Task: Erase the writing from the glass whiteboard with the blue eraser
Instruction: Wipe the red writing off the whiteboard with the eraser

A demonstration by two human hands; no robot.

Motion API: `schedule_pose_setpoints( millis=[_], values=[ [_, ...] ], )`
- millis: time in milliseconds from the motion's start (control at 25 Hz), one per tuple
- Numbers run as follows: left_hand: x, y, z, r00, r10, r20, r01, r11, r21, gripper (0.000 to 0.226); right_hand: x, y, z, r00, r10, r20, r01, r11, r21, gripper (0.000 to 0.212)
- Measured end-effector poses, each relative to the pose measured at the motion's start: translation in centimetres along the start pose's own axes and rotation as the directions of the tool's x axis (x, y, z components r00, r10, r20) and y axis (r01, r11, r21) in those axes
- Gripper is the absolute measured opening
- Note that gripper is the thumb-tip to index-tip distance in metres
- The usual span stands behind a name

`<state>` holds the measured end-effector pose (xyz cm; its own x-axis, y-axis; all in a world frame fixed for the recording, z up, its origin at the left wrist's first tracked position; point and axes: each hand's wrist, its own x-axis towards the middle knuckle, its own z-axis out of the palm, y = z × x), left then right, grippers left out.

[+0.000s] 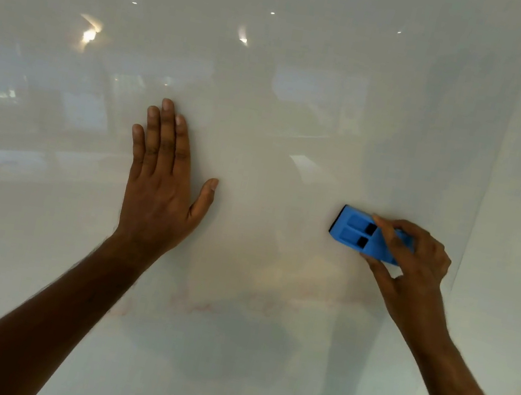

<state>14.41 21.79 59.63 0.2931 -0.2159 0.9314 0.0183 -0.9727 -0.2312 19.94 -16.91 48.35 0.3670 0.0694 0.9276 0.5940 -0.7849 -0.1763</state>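
You are holding the blue eraser [356, 231] flat against the glass whiteboard [310, 66], toward the board's right edge and about midway up what shows of it. Its dark felt side is facing the glass, and its blue back, with two moulded recesses, is facing you. Your right hand [415, 259] is gripping it: the fingers are curling over the top edge and the thumb is pressing up from below, so the eraser is being pinched between them.

You seem to be well into the wiping. Almost all of the glass is reading as clean, and only faint reddish smears [194, 306] are lingering lower down, toward the bottom edge, running from below your left forearm across toward your right wrist. They are too pale to read as letters. The next move is probably calling for you to bring the eraser down and leftward onto that band, keeping the felt pressed flat and overlapping the strokes, since such thin residue tends to streak rather than lift.

Your left hand [164, 180] is resting palm-down on the glass left of centre, fingers straight and together, thumb spread out to the right, holding nothing and apparently bracing you. Both forearms are reaching up from the bottom corners of the view. Room lights are reflecting in the upper part of the glass.
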Motion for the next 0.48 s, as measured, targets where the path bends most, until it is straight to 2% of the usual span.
schedule_pose_setpoints(
  millis=[160, 240, 360, 480],
  values=[
    [-0.1, 0.7, 0.0, 1.0, -0.017, -0.001, 0.017, 1.0, -0.008, 0.088, 1.6, -1.6, 1.0, 0.999, -0.007, -0.032, 0.008, 0.999, 0.039, 0.055],
    [-0.1, 0.7, 0.0, 1.0, -0.021, 0.006, 0.022, 1.0, -0.009, 0.088, 0.2, -1.8, 1.7, 0.996, -0.083, -0.009, 0.083, 0.997, -0.005, 0.058],
    [-0.3, 0.8, 0.2, 1.0, -0.02, 0.004, 0.02, 1.0, -0.001, 0.089, -3.1, 0.1, 2.1, 0.979, -0.197, 0.041, 0.201, 0.972, -0.121, 0.073],
    [-0.3, 0.9, 0.3, 1.0, -0.019, -0.003, 0.019, 1.0, 0.009, 0.091, -4.1, 3.7, 0.7, 0.988, -0.152, 0.031, 0.155, 0.979, -0.136, 0.068]
  ],
)
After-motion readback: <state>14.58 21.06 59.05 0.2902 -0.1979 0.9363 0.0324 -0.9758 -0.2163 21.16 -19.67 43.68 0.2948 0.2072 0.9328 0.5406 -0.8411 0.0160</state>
